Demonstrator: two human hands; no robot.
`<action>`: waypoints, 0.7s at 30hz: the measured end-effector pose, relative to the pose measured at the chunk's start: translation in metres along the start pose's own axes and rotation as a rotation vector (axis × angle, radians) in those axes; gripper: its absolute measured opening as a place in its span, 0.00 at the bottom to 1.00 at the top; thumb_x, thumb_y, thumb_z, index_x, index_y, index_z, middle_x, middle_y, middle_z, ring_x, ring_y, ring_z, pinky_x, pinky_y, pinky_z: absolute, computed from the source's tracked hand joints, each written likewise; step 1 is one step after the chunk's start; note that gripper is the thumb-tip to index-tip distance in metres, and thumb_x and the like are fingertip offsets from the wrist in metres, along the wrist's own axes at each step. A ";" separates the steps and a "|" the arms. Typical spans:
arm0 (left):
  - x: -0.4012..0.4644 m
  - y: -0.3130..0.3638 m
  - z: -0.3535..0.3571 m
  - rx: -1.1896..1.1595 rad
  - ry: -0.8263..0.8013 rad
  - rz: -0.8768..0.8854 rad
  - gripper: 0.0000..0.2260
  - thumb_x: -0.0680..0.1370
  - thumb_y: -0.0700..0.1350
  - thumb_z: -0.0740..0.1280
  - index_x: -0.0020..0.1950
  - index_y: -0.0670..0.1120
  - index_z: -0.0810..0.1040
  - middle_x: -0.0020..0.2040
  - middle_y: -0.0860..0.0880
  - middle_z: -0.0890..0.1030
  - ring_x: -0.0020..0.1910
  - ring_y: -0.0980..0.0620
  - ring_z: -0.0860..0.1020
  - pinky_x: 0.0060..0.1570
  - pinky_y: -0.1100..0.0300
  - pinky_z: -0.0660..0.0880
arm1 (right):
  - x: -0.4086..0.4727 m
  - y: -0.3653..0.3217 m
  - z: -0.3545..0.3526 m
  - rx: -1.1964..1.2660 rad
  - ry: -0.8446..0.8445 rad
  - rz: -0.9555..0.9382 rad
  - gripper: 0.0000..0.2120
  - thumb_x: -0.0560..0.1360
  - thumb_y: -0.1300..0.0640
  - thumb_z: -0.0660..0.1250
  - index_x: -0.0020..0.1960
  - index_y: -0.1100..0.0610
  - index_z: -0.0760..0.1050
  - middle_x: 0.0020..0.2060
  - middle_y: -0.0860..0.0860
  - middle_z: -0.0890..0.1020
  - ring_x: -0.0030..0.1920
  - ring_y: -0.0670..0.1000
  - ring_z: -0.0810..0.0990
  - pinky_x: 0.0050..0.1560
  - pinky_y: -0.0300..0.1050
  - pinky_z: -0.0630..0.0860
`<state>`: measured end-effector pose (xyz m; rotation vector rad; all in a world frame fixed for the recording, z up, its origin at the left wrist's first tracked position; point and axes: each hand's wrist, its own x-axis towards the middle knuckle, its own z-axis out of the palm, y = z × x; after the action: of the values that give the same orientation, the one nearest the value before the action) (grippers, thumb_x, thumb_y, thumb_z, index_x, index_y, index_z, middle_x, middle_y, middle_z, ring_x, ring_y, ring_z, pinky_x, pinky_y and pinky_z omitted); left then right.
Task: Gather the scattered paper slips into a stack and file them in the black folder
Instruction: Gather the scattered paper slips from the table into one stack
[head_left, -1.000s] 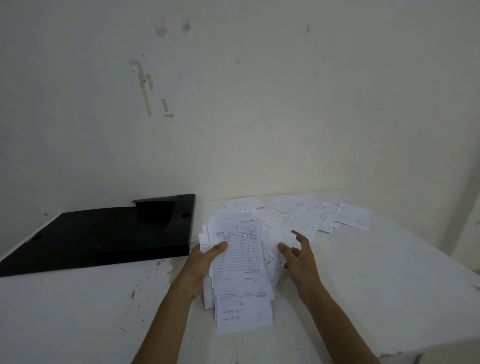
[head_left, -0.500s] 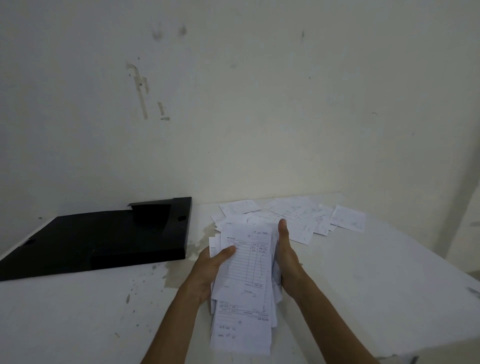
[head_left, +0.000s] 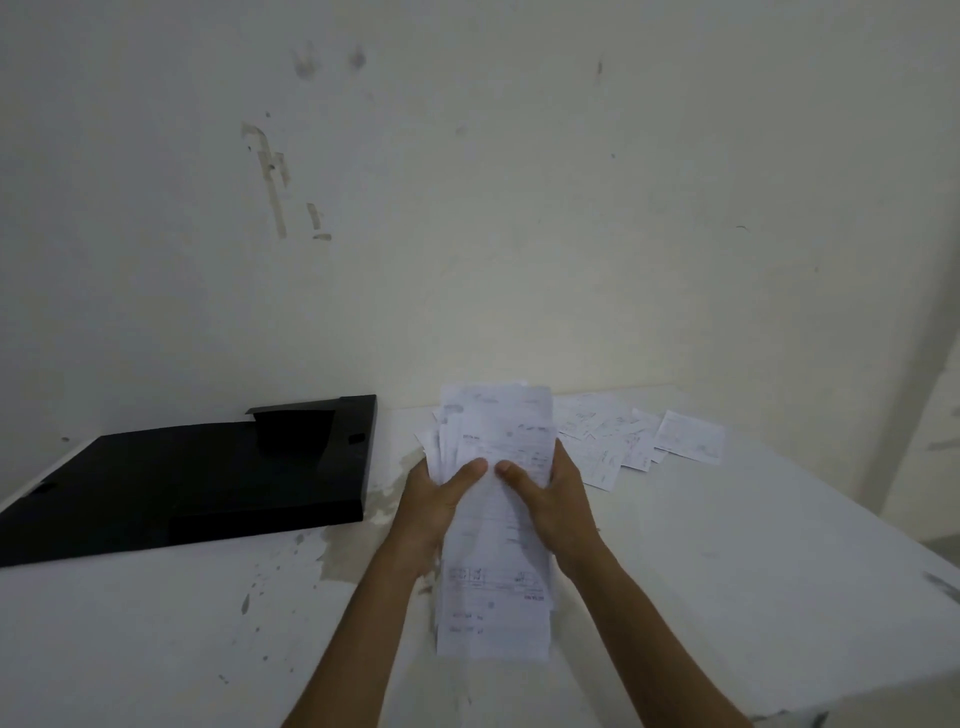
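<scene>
Gripping the stack of slips (head_left: 496, 519) in both hands — left hand (head_left: 434, 499), right hand (head_left: 553, 501) — we see loose slips (head_left: 623, 441) far right; black folder (head_left: 182, 478) left on the table (head_left: 727, 597).

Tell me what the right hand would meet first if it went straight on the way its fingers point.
Probably the loose slips scattered on the table just beyond the held stack, then the wall. The right hand points forward; depth is unclear.
</scene>
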<state>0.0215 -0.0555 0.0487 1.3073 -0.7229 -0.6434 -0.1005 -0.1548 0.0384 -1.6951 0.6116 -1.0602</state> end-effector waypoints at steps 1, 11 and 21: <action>0.002 0.001 0.001 0.012 -0.025 -0.004 0.17 0.74 0.51 0.75 0.61 0.48 0.82 0.53 0.46 0.87 0.51 0.48 0.86 0.54 0.48 0.82 | 0.004 0.000 -0.004 0.009 0.054 -0.016 0.19 0.76 0.51 0.73 0.64 0.52 0.74 0.56 0.45 0.82 0.55 0.44 0.83 0.50 0.39 0.81; -0.006 -0.032 0.006 0.104 -0.027 -0.013 0.16 0.76 0.49 0.73 0.64 0.51 0.79 0.56 0.51 0.86 0.53 0.52 0.85 0.55 0.53 0.82 | -0.012 0.021 -0.028 0.125 -0.096 0.158 0.17 0.76 0.53 0.73 0.63 0.48 0.75 0.56 0.45 0.85 0.50 0.45 0.87 0.40 0.38 0.82; 0.022 -0.024 0.012 0.089 0.041 -0.129 0.09 0.79 0.52 0.68 0.55 0.50 0.81 0.52 0.49 0.85 0.49 0.48 0.85 0.51 0.49 0.82 | 0.011 0.037 -0.081 0.314 0.199 0.315 0.14 0.74 0.59 0.75 0.59 0.59 0.79 0.55 0.56 0.86 0.52 0.59 0.86 0.54 0.61 0.82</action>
<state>0.0251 -0.0834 0.0285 1.4535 -0.6437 -0.6926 -0.1624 -0.2165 0.0177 -1.1864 0.7676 -1.0404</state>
